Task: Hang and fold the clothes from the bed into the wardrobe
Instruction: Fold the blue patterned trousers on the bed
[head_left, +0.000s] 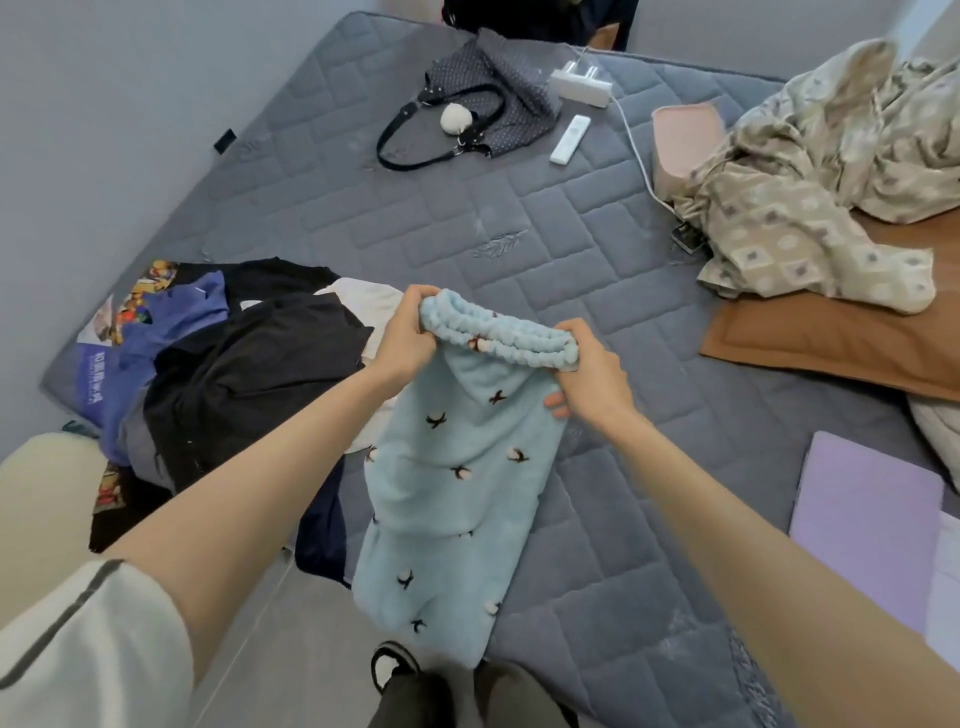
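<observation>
left grip (402, 332) and right grip (592, 374) each pinching one end of waistband (498, 335); blue fleece garment (452, 499) hanging below grips, over bed (519, 234) edge. we should pull waistband taut, level, lay cloth flat ahead of grips before folding. clothes pile (234, 374) left of left grip.

A grey quilted mattress (519, 234) lies against a pale grey wall (104, 104), grey floor (270, 649) beside it.
</observation>
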